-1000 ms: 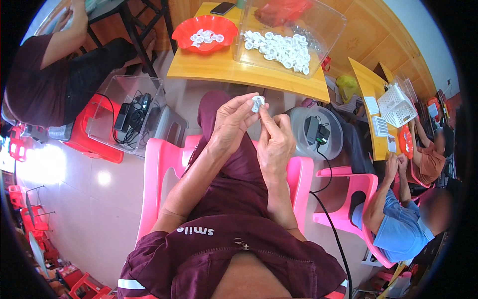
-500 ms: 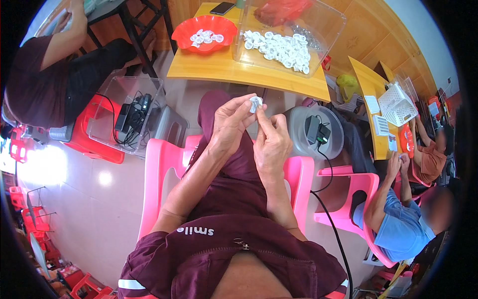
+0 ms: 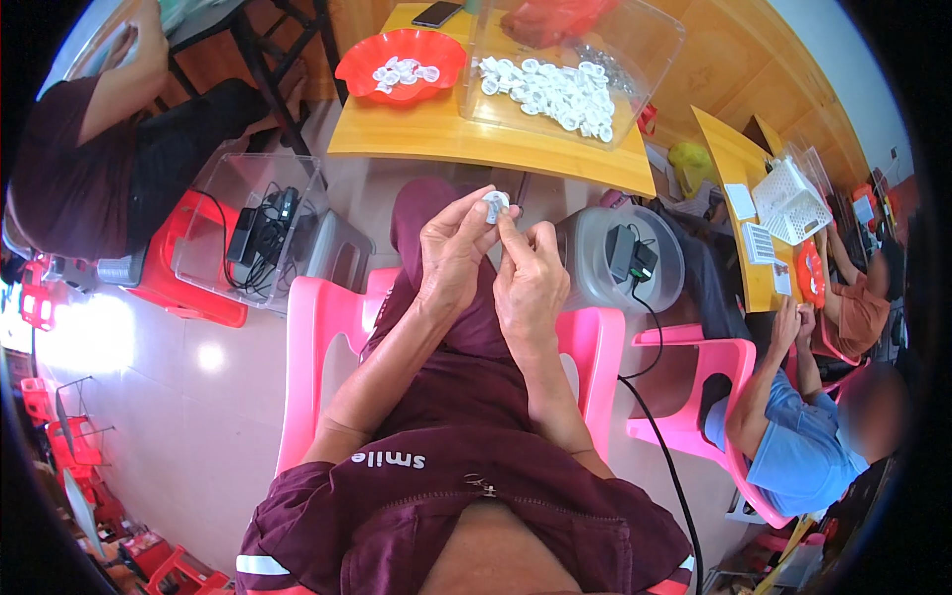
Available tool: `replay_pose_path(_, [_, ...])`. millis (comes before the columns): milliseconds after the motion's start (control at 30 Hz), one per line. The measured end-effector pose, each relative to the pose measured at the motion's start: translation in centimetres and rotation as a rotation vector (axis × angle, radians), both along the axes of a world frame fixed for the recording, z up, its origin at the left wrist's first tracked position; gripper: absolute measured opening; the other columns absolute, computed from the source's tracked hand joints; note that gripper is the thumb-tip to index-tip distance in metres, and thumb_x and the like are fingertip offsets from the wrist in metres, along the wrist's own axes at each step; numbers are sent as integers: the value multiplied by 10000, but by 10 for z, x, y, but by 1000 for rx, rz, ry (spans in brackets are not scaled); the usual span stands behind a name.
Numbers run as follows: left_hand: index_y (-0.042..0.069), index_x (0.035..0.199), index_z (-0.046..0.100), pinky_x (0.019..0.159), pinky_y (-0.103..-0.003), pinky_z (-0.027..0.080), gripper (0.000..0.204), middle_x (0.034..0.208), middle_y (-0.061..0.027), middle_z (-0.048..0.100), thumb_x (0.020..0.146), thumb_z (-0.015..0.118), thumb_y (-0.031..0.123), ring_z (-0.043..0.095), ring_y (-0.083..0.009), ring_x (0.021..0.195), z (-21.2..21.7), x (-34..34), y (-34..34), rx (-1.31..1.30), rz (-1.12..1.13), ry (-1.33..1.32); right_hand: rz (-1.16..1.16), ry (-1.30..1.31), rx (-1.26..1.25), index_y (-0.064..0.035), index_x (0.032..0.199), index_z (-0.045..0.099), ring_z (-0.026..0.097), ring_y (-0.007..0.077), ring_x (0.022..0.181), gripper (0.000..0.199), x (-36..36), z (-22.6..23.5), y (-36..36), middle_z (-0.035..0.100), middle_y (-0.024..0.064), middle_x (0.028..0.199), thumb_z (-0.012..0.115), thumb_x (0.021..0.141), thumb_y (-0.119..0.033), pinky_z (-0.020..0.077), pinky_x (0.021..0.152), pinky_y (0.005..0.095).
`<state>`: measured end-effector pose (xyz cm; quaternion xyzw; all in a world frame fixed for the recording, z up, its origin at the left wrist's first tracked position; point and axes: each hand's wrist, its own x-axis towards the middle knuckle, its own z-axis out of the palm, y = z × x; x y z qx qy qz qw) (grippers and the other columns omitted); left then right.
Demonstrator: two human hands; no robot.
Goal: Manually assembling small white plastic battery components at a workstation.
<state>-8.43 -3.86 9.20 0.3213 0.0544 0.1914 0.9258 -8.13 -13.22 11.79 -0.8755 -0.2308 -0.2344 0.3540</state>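
Above my lap, a small round white plastic part point(image 3: 495, 205) sits between the fingertips of both hands. My left hand point(image 3: 454, 243) pinches it from the left with thumb and fingers. My right hand point(image 3: 531, 283) is closed, its index finger and thumb pressed to the part's right edge; whether it holds a smaller piece is hidden. Ahead on the yellow table point(image 3: 397, 139) stands a red scalloped bowl point(image 3: 362, 69) with several white parts in it. To its right, a clear plastic bin point(image 3: 645, 89) holds a heap of similar white parts point(image 3: 555, 94) and small metal pieces point(image 3: 605, 69).
A black phone point(image 3: 437, 13) lies at the table's back. Beside my pink chair point(image 3: 312, 337) stand a clear round tub point(image 3: 585, 283) with a black adapter and a clear box point(image 3: 188, 253) of cables. People sit left and right; a black cable point(image 3: 659, 436) runs down at right.
Both hands have shifted slightly left with the white part between them. The table and its containers also appear a little further left in view.
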Motion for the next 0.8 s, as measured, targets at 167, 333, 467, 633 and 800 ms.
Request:
replay_pose_path(167, [-40,1117,568,850,-339,538,252,1006,-140,630,903,563,94,634,-256,943,-1,2,-1,-77,-14,-31,32,-81,5,-111,1052,656,565,251,562,341,2,2,-3,461,83,751,619,740,21,480,501,366])
replay_pose_path(333, [-36,1107,573,851,-348,538,239,1007,-142,631,905,559,91,635,-259,940,-4,1,0,-76,-22,-31,25,-59,-53,-107,1047,654,567,250,563,332,1,3,-4,459,83,747,619,741,18,483,503,362])
replay_pose_path(467, [-37,1108,572,848,-346,540,240,1007,-141,632,905,559,93,636,-257,939,-5,0,0,-73,-14,-15,6,20,-63,-128,1058,670,550,259,604,337,-1,3,-2,458,84,748,622,758,19,450,528,388])
replay_pose_path(633, [-47,1112,567,845,-345,541,251,1005,-141,632,901,566,88,636,-262,933,-7,0,0,-68,15,13,21,-49,-83,-105,1024,664,579,258,578,306,3,-2,-1,468,89,752,613,746,13,484,499,369])
replay_pose_path(800, [-55,1120,561,847,-350,541,263,1012,-142,629,898,570,85,637,-257,926,-11,2,-2,-38,43,11,1,-9,-67,-128,1050,670,559,267,589,326,3,-3,2,468,82,743,610,762,13,455,519,387])
